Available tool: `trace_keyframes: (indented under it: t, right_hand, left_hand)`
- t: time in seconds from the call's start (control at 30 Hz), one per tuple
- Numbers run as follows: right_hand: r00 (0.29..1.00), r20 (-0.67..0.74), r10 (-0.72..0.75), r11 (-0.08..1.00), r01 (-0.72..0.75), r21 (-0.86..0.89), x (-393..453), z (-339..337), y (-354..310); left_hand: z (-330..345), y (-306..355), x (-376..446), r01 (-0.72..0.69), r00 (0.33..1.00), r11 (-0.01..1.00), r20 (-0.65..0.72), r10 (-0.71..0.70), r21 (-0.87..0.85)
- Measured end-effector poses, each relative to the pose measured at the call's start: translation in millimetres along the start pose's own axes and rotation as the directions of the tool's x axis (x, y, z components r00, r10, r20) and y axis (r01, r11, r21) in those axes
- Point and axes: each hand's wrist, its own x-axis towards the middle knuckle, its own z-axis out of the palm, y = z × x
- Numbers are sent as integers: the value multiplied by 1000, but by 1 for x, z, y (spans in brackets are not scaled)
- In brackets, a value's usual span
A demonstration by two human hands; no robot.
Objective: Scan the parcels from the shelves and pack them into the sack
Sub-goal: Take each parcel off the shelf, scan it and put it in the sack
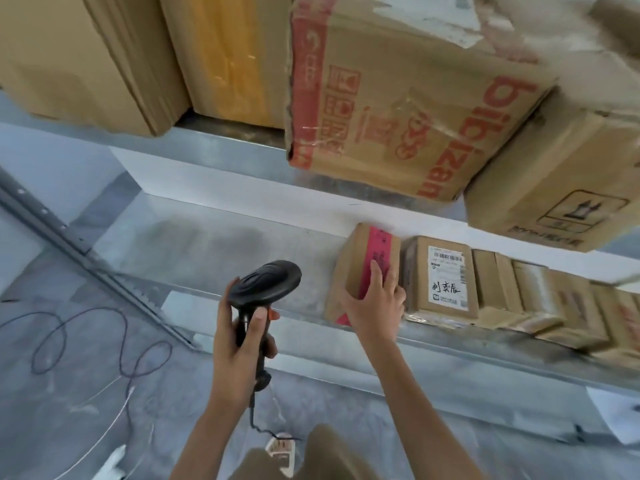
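Note:
My left hand (239, 344) grips the handle of a black barcode scanner (265, 282), its head pointing at the lower metal shelf (214, 237). My right hand (374, 306) holds a small cardboard parcel with a pink tape stripe (363, 261), the leftmost in a row on that shelf; my fingers lie over its front and right edge. Right beside it stands a parcel with a white barcode label (441, 275). No sack is in view.
More small taped parcels (540, 299) line the lower shelf to the right. Large cartons sit on the upper shelf, among them a red-printed box (391, 109) jutting over its edge. The scanner's cable (104, 344) loops over the grey floor at left.

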Motion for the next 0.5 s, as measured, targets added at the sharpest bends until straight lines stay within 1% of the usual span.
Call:
trace_keyframes:
  t: [0.07,0.13,0.2,0.27,0.3,0.4,0.5]
  right_hand:
    - [999,-4,-37,985,37,168,-8,5,3]
    - [999,-1,-40,944,38,327,-14,8,3]
    - [1000,1,11,878,-10,478,-17,12,6]
    - [998,-3,63,832,-51,553,-18,15,11]
    - [997,-6,75,844,-61,532,-18,16,14]
    - [997,-21,78,921,-64,383,-15,25,23]
    - [996,-71,45,985,-33,171,-14,28,10]
  left_hand:
    - [-6,1,6,12,1000,1000,13,-11,-19]
    - [-11,3,10,24,1000,999,21,-23,-39]
    - [-14,4,16,48,999,997,23,-46,-60]
    - [-17,3,21,51,999,995,22,-49,-81]
    - [-18,2,23,45,999,995,20,-44,-86]
    - [-22,2,28,40,999,996,35,-37,-82]
    - [-25,4,30,41,998,996,49,-37,-82]
